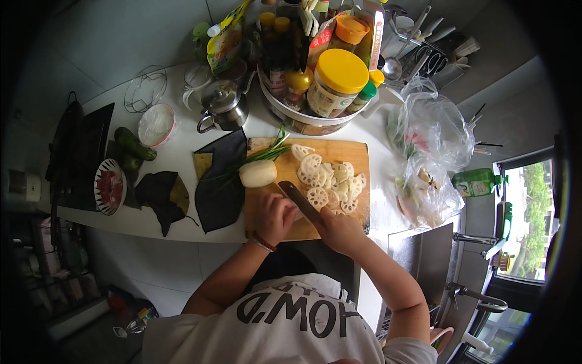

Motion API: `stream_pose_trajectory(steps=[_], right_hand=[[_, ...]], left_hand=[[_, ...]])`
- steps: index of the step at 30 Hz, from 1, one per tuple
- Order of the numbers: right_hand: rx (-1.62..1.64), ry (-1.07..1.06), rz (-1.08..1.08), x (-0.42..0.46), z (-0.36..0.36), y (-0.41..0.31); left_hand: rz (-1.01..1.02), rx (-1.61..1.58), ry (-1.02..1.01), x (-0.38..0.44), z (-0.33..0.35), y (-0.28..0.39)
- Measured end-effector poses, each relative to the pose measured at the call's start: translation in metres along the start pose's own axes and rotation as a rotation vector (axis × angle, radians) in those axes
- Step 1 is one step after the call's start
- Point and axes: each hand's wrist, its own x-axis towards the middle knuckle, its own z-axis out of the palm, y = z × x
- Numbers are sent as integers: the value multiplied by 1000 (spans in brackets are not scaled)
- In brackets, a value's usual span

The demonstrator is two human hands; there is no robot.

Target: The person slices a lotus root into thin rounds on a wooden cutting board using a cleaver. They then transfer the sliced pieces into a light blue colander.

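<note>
My right hand [342, 231] grips a kitchen knife [298, 200], its dark blade slanting up and left over the wooden cutting board [284, 233]. Beside the blade, the bent fingers of my left hand [274, 218] press on a pale piece of lotus root [298, 214], mostly hidden under hand and knife. Thin lotus root slices [325, 175] with round holes lie scattered on the right half of the board. A larger peeled lotus root section [258, 173] rests at the board's left edge, with green scallions [271, 151] behind it.
Left of the board lie dark cloths [221, 191], a bowl of raw meat [110, 186] and cucumbers [135, 144]. Behind stand a steel teapot [225, 107] and a round tray [313, 119] crowded with jars. Plastic bags [427, 191] sit right, above the sink [420, 259].
</note>
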Motion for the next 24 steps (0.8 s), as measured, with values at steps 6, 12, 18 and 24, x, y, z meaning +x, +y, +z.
stream_pose_trajectory(steps=[6,12,18,24], right_hand=[[-25,-37,-57,-26,-53,-6],[-62,-93,-29,-37,-49,-14],[-42,-57,-33,2,5,-18],[19,5,-28,-2,-12,14]], left_hand=[[-62,-47,43,-12,9,-7],[-37,0,13,-10,5,-5],[-11,-10,13,-7,3,2],[-50,-27,-84,8,-14,0]])
